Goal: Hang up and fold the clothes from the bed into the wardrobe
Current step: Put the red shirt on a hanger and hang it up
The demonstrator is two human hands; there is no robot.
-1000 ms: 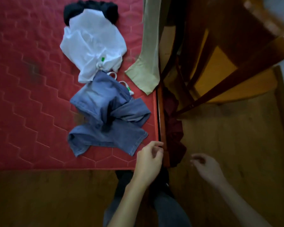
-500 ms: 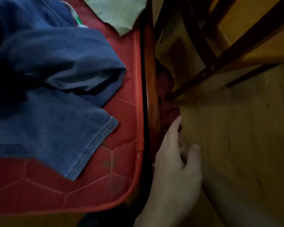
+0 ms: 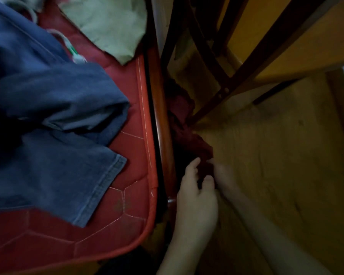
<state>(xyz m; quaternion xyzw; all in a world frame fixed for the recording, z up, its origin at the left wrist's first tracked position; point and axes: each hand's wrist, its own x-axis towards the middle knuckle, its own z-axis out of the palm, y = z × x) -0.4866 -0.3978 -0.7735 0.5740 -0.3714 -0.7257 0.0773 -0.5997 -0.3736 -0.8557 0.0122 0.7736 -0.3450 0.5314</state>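
A dark red garment (image 3: pixel 184 124) lies crumpled on the floor in the gap between the bed's side and a chair. My left hand (image 3: pixel 197 197) reaches down to its near end, with the cloth between thumb and forefinger. My right hand (image 3: pixel 225 176) lies just right of it, fingertips on the same cloth; its grip is hidden. On the red mattress (image 3: pixel 131 205) lie blue jeans (image 3: pixel 58 155), close to the edge. A pale green garment (image 3: pixel 111 26) lies at the top.
The bed's wooden side rail (image 3: pixel 161 116) runs beside my left hand. Dark legs and rungs of a wooden chair (image 3: pixel 236 76) stand over the far part of the red garment. A white hanger (image 3: pixel 68 42) peeks out by the jeans. Wooden floor (image 3: pixel 276 165) spreads to the right.
My view has dropped close to the bed's corner. Both hands went down into the gap beside the bed and reached the dark red garment on the floor.
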